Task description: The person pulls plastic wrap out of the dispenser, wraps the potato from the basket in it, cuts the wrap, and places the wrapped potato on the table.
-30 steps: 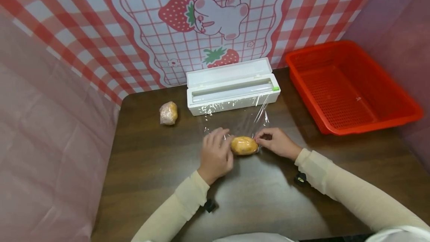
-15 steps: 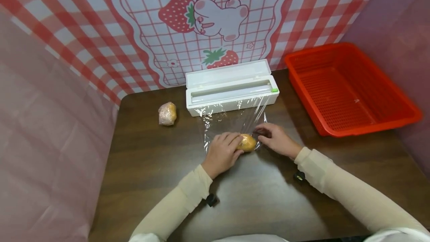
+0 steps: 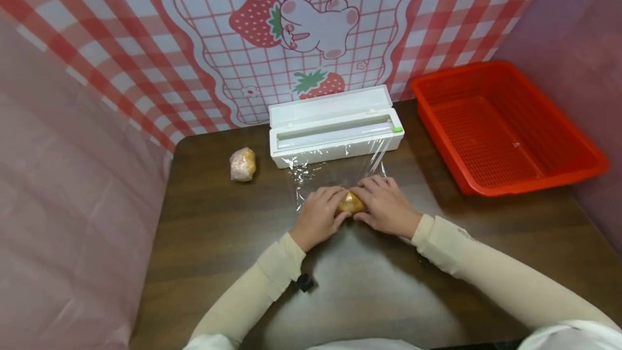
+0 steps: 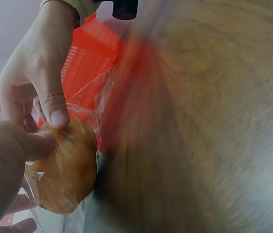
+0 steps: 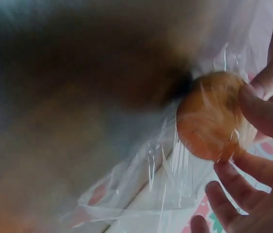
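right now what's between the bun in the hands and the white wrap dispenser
In the head view, a sheet of cling film stretches from the white wrap dispenser to the bun, lying over the brown table; nothing else sits there.

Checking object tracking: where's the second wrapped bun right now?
In the head view the wrapped bun lies alone on the table, left of the white cling-film dispenser and apart from both hands; neither wrist view shows it.

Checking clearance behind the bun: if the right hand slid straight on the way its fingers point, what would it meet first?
The right hand points away from the person. Past the stretched cling film, it would probably first meet the white dispenser box; depth is unclear.
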A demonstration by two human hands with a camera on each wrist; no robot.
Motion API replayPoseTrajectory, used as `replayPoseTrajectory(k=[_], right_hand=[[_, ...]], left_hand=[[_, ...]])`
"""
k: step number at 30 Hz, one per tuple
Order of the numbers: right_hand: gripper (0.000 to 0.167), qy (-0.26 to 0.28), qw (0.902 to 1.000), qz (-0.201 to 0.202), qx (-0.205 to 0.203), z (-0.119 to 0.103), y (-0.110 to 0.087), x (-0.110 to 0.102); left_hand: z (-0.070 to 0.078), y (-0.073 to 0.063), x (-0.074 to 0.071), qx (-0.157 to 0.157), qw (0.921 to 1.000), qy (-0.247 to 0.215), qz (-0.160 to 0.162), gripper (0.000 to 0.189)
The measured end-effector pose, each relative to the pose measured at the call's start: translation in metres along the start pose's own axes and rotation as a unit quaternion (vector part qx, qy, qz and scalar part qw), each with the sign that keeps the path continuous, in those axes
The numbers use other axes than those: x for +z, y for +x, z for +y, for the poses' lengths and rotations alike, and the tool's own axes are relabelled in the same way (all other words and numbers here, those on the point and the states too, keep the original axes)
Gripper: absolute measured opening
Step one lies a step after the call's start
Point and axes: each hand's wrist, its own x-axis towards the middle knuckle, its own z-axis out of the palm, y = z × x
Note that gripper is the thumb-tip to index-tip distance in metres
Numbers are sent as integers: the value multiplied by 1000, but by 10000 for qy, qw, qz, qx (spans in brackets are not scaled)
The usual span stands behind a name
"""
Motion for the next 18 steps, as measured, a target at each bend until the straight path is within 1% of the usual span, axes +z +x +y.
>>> replayPoseTrajectory(k=[3, 6, 9, 12, 14, 16, 18], right_hand=[[56, 252, 9994, -205, 101, 6, 10, 1], [52, 786, 9951, -567, 194, 17, 22, 2], [48, 1500, 9833, -991, 296, 28, 33, 2], [45, 2018, 9709, -1244, 349, 36, 41, 1], [44, 2203, 9657, -1321, 379, 39, 44, 1], [44, 2237, 9651, -1316, 341, 42, 48, 2], [49, 2213, 9656, -1326, 319, 44, 50, 2]], left_hand=[[-4, 3, 1, -229, 9995, -69, -190, 52], [-8, 7, 2, -413, 9978, -234, -456, 54], [-11, 10, 3, -559, 9948, -469, -716, 58], [-13, 12, 5, -731, 9909, -716, -877, 61], [-15, 14, 5, -847, 9881, -874, -942, 62], [-18, 17, 5, -903, 9866, -938, -979, 62], [-20, 19, 4, -920, 9862, -935, -1011, 61]])
